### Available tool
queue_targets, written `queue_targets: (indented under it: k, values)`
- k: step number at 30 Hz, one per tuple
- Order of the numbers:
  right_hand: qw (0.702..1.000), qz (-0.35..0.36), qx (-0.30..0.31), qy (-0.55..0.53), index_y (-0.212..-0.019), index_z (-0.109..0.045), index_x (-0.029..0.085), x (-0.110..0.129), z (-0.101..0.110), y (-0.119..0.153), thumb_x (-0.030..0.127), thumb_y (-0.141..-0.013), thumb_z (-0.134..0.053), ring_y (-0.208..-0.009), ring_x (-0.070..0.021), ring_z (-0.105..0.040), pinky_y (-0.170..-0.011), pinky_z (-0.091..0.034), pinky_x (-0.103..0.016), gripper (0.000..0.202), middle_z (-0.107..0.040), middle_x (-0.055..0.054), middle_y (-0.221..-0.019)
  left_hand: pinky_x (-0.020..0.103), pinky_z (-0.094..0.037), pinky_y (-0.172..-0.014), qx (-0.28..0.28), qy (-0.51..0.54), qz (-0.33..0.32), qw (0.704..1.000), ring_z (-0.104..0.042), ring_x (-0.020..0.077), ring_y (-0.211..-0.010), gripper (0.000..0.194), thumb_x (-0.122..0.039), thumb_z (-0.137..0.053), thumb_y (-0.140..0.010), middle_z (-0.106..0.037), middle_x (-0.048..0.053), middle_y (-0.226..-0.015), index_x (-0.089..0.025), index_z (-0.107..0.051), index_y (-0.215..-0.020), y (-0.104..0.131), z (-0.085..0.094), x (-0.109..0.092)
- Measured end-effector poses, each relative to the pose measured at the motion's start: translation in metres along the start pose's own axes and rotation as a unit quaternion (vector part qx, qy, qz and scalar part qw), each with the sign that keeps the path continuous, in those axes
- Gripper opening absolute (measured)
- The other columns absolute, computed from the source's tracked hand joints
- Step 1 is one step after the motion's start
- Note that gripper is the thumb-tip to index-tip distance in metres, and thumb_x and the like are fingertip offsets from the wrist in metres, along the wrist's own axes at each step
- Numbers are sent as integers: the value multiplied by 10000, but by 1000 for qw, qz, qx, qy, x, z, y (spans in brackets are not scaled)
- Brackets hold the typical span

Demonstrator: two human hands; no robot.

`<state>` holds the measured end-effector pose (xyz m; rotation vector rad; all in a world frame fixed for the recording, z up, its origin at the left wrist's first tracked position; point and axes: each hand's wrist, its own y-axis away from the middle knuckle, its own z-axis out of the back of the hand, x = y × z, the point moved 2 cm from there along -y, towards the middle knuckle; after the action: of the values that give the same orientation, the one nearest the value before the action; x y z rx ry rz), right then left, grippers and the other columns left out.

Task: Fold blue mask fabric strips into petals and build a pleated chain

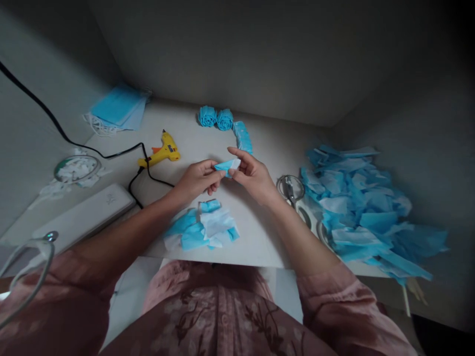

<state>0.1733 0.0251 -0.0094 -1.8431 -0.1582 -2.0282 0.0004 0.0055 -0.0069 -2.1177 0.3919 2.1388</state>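
Observation:
Between my two hands is a small folded piece of blue-and-white mask fabric (pixel 227 166), pointed at its left end. My left hand (pixel 200 179) pinches that end with thumb and fingers. On the other side my right hand (pixel 253 174) grips the piece with its thumb, the index finger stretched out above. Just beyond my hands lies a row of folded blue pieces (pixel 243 137), beside two rolled blue fabric roses (pixel 215 118). Nearer my body, a small heap of blue and white fabric pieces (pixel 208 227) rests on the white table (pixel 256 237).
At left lie a yellow glue gun (pixel 163 150) with a black cord, a stack of blue masks (pixel 120 109), a round dish of white scraps (pixel 77 168) and a white power bank (pixel 87 212). On the right are scissors (pixel 293 195) and a large pile of blue fabric pieces (pixel 363 207).

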Motion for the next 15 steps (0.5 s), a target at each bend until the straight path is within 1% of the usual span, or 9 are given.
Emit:
queue_targets:
  k: [2, 3, 7, 10, 12, 15]
  values:
    - [1000, -4, -5, 1, -1379, -539, 240, 1, 2, 0, 446, -803, -744, -707, -144, -582, -730, -545, -313, 645, -626, 12, -815, 197, -417, -447, -9, 20, 9, 1000, -513, 87, -464, 263, -316, -688, -802, -578, -60, -575, -182, -553, -983, 1, 1, -3]
    - [1000, -6, -3, 0, -1394, -530, 236, 1, 3, 0, 444, -802, -748, -699, -144, -581, -725, -545, -311, 665, -628, 14, -810, 198, -412, -448, -9, 23, 11, 1000, -514, 88, -469, 268, -332, -682, -806, -580, -56, -579, -181, -556, -988, 1, 2, -5]
    - [1000, -7, 22, -1, -1436, -487, 240, 0, 4, 0, 421, -818, -738, -684, -135, -558, -692, -524, -288, 691, -621, 23, -789, 200, -434, -488, 14, -17, 7, 1000, -534, 81, -515, 208, -353, -664, -805, -592, -22, -622, -158, -596, -831, 2, 3, -8]
    - [1000, -4, 31, 4, -1433, -495, 252, -1, 1, 1, 404, -826, -726, -676, -131, -526, -662, -500, -277, 666, -597, 28, -775, 198, -439, -501, 16, -42, -8, 999, -530, 77, -527, 188, -329, -683, -777, -594, -23, -638, -160, -606, -803, 2, 1, -6]
    - [1000, -6, 24, 6, -1418, -521, 247, -1, 0, 1, 392, -815, -735, -676, -130, -517, -669, -499, -281, 656, -581, 31, -769, 194, -433, -501, 10, -46, -14, 999, -519, 73, -517, 183, -323, -683, -771, -586, -28, -623, -163, -593, -773, 2, 1, -5]
    - [1000, -8, -2, 3, -1369, -582, 228, 0, -1, 1, 395, -791, -763, -691, -122, -528, -718, -514, -294, 628, -573, 31, -783, 191, -425, -500, 4, -40, -15, 999, -507, 70, -503, 181, -309, -669, -776, -575, -32, -590, -167, -566, -732, 1, 1, -4]
